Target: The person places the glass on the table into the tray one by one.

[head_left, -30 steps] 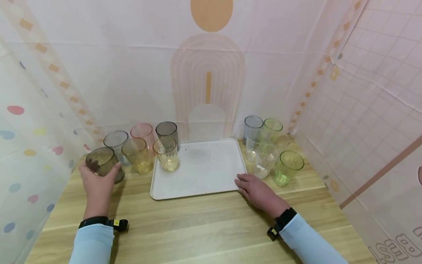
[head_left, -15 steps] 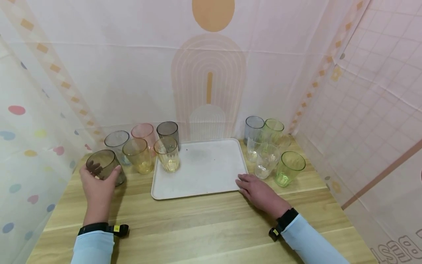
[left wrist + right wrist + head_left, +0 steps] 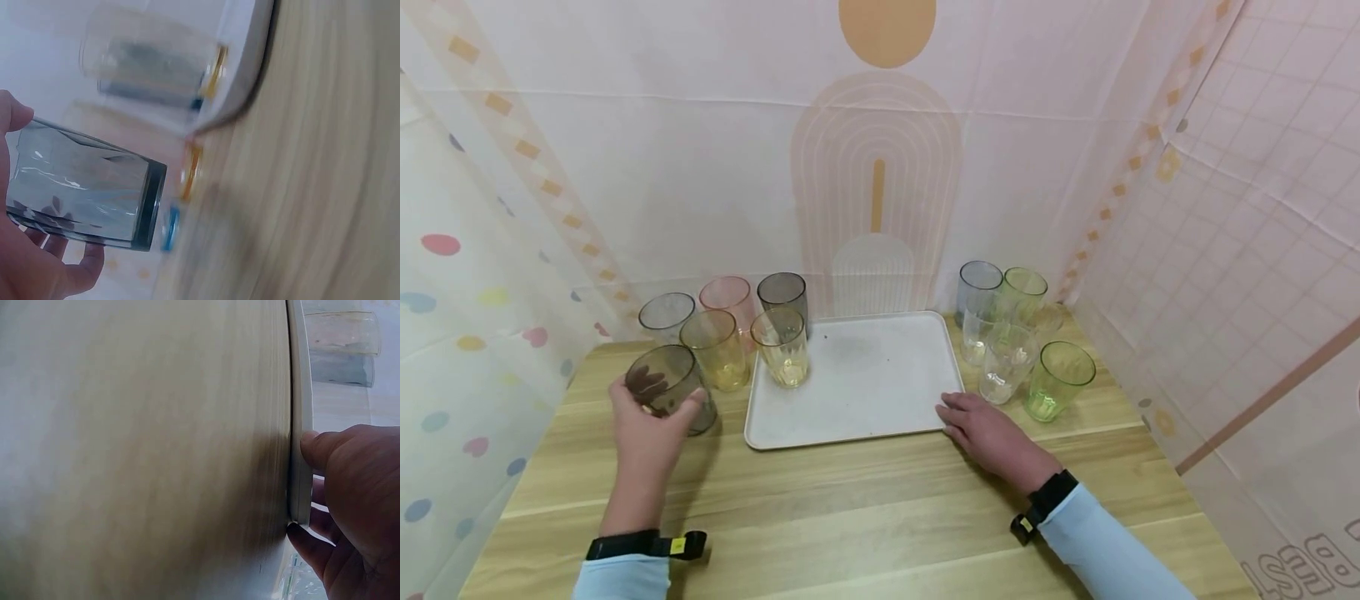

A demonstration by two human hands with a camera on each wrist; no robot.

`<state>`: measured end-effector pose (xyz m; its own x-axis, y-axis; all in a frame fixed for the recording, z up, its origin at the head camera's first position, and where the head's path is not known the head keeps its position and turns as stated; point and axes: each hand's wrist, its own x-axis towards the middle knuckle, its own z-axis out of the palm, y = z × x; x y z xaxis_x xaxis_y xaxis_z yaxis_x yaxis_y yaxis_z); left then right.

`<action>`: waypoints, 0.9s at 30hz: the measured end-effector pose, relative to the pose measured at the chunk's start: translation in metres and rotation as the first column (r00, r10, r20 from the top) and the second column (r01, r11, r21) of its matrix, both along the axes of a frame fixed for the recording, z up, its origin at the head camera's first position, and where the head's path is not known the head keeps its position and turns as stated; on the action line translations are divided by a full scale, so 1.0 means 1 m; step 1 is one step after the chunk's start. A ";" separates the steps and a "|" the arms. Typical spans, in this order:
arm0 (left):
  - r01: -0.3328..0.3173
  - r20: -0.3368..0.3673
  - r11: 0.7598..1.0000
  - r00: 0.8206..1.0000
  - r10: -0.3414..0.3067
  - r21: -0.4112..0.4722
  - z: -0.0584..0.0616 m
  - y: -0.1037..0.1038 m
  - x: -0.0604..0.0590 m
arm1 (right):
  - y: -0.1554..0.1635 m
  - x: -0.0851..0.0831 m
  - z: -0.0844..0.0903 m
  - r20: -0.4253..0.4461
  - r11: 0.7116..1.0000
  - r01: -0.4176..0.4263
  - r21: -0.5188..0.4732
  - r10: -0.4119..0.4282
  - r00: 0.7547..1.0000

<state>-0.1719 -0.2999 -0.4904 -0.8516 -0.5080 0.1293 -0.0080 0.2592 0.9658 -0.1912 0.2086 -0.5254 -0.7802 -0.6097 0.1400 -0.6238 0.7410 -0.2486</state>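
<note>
Left hand (image 3: 651, 425) curled round smoky grey tumbler (image 3: 672, 390), just left of white tray (image 3: 880, 392). Right hand (image 3: 988, 433) pinching tray's near-right corner. One yellow tumbler (image 3: 781, 347) loaded; many waiting.

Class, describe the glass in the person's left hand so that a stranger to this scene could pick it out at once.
Start at the white tray in the middle of the wooden table, then look just off its left edge. There the left hand grips a smoky grey glass. It is the frontmost of the left cluster, and the only glass in a hand.
</note>
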 end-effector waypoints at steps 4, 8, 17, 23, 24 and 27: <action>0.080 -0.044 0.997 0.996 -0.081 -0.023 -0.002 0.028 0.006 | 0.000 0.000 0.000 -0.008 1.000 -0.007 -0.012 0.007 1.000; 0.163 -0.006 0.986 0.987 -0.163 -0.019 0.000 0.052 0.010 | -0.001 0.000 0.000 -0.009 1.000 -0.009 -0.018 0.009 1.000; 0.280 0.011 0.960 0.960 -0.279 -0.024 -0.004 0.084 0.000 | -0.001 0.002 0.002 -0.009 1.000 -0.010 -0.030 0.009 1.000; 0.311 -0.011 0.949 0.950 -0.312 -0.052 -0.008 0.096 -0.006 | -0.001 0.001 0.001 -0.005 1.000 -0.005 -0.024 0.005 1.000; 0.312 -0.011 0.949 0.950 -0.313 -0.056 -0.009 0.097 -0.007 | -0.001 0.000 0.001 -0.003 1.000 -0.004 -0.024 0.004 1.000; 0.316 0.000 0.947 0.949 -0.316 -0.055 -0.012 0.099 -0.008 | -0.001 0.001 0.000 0.001 1.000 -0.004 -0.026 0.004 1.000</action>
<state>-0.1797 -0.2004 -0.5025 -0.9661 -0.2051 0.1570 0.0911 0.2981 0.9502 -0.1904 0.2078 -0.5250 -0.7777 -0.6091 0.1552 -0.6266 0.7318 -0.2679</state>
